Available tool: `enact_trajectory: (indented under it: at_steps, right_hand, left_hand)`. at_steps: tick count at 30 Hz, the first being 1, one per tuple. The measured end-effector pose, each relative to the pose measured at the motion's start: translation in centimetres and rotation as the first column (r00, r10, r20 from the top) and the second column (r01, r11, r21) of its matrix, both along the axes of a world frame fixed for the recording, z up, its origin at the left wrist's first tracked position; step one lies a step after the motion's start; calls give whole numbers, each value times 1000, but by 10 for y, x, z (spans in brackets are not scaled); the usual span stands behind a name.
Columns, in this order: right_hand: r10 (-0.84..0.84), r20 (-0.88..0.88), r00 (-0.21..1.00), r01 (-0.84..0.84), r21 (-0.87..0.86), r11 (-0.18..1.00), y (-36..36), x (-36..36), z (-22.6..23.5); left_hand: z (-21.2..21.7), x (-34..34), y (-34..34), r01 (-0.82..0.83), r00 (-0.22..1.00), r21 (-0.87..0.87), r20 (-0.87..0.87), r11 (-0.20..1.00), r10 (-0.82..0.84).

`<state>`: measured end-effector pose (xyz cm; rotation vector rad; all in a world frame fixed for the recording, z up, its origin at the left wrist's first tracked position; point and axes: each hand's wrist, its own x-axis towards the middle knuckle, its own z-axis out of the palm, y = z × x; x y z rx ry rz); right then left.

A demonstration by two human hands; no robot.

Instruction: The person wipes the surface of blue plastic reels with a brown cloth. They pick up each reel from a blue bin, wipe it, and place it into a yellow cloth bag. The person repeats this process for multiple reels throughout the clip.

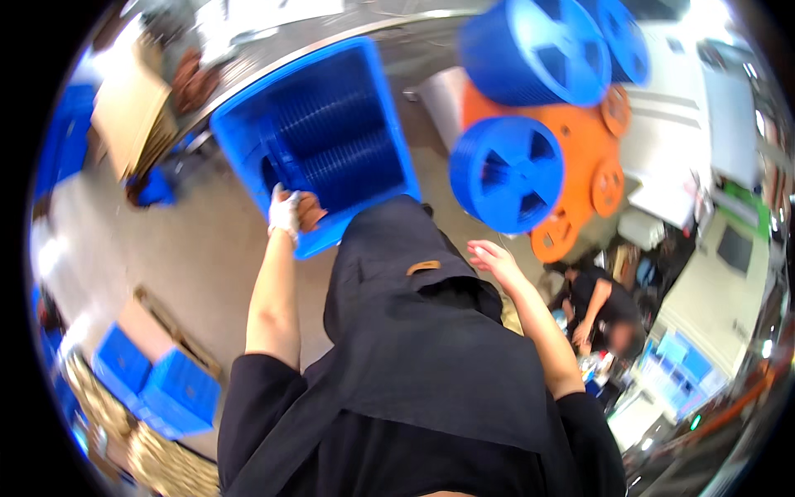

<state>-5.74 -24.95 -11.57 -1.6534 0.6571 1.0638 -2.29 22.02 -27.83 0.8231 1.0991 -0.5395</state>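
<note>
My left hand (283, 214), whitish around the palm and wrist as if partly gloved, is closed at the near left rim of a large blue bin (402, 157). A brown, crumpled, cloth-like piece (311, 212) shows at its fingers; blur hides the exact grip. Inside the bin lie rows of ribbed dark-blue round parts (331, 124), stacked on their sides. My right hand (494, 255) is held in the air beside my dark apron (397, 331), fingers stretched out and nothing in them. The closest thing to it is a stack of blue spoked discs (546, 178).
More blue disc stacks (530, 50) stand on an orange lobed stand (580, 141) at the right. Left are a table edge (273, 62), cardboard sheets (128, 108) and blue boxes (178, 389). A co-worker (600, 306) bends at the far right.
</note>
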Motion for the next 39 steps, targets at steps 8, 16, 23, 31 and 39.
enact_trajectory:
  at_steps: [8, 16, 23, 31, 39]
  right_hand:
    - [-8, 35, 999, 13, -147, 989, -40, -28, -34]
    - [244, 290, 925, -61, -520, 852, -102, -54, -72]
    - [414, 563, 715, 54, -635, 770, -151, -25, -64]
    - [748, 581, 322, -204, -729, 654, -197, 15, -79]
    - [994, -56, 99, -764, -644, 40, -187, 68, -124]
  left_hand:
    - [-42, -39, -27, 264, 961, 379, -25, 887, -275]
    - [66, -33, -123, 260, 950, 82, -202, 962, -240]
    - [67, -47, -166, 558, 828, 180, -181, 810, -531]
    - [23, -114, -212, 480, 877, 325, -145, 815, -458]
    - [24, -158, -247, 445, 894, 348, -113, 825, -434]
